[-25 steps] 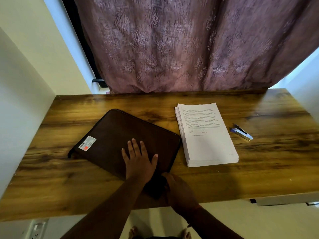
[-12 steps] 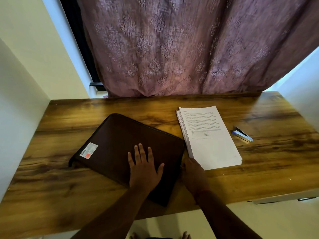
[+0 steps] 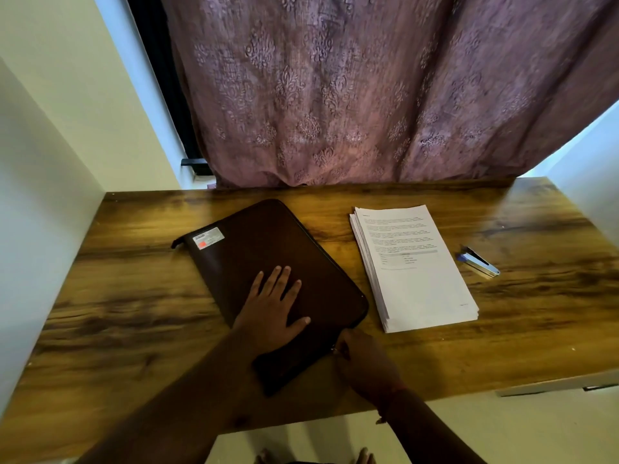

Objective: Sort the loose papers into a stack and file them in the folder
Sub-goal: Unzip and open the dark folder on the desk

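Note:
A dark brown zippered folder [image 3: 268,249] lies closed and turned at an angle on the wooden desk [image 3: 127,296]. My left hand [image 3: 271,306] rests flat on its near half, fingers spread. My right hand [image 3: 363,360] is at the folder's near right edge, fingers pinched on a small metal zipper pull. To the folder's right, apart from it, a neat stack of white printed papers [image 3: 418,276] lies flat.
A blue and silver stapler [image 3: 479,261] lies right of the paper stack. A mauve patterned curtain [image 3: 368,95] hangs behind the desk. White walls close in on both sides. The desk's front edge is just under my forearms.
The folder has rotated so its labelled end points farther away. My right hand slid back along the folder's edge to the near right side. The papers and stapler stayed put.

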Motion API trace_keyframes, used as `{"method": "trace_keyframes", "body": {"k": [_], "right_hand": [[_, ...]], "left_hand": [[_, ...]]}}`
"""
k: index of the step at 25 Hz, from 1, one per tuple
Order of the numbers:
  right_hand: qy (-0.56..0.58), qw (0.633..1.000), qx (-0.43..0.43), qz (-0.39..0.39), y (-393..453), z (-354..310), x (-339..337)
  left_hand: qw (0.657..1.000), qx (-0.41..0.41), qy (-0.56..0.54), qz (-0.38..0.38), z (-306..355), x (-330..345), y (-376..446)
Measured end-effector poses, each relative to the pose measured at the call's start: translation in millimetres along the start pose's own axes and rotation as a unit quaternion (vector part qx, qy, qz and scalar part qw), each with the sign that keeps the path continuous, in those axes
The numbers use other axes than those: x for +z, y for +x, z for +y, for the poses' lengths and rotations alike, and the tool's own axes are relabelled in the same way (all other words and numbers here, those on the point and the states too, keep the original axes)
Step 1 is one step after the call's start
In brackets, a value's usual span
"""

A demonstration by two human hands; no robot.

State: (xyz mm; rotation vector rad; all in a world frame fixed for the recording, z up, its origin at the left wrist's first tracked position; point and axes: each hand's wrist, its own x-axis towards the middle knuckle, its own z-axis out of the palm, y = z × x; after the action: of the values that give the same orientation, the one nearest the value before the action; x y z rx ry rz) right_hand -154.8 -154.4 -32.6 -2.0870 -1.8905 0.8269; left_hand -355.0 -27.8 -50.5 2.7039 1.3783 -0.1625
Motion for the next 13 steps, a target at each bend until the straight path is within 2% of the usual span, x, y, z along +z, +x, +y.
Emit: {"method": "trace_keyframes", "body": {"k": [2,4,6,9,13], "right_hand": [[-0.008,1.0,-0.003,0.015,0.0,-1.2,3.2],[-0.02,0.999,-0.018,0.024,0.5,-2.7,5.6],[-0.029,0.999,-0.038,0.015,-1.0,-2.9,6.0],[-0.053,0.996,-0.066,-0.003,-5.7,-7.8,12.2],[-0.046,0.997,-0.061,0.024,-16.2,-11.5,19.1]], "left_hand": [[0.997,-0.076,-0.026,0.001,25.2,1.1,-1.3],[0.993,-0.112,-0.035,0.005,46.2,4.4,-5.9],[0.995,-0.098,-0.027,0.005,48.6,7.6,-12.3],[0.999,-0.024,-0.016,0.018,28.1,9.4,-19.3],[1.0,0.027,0.003,0.015,14.4,11.7,-21.4]]}}
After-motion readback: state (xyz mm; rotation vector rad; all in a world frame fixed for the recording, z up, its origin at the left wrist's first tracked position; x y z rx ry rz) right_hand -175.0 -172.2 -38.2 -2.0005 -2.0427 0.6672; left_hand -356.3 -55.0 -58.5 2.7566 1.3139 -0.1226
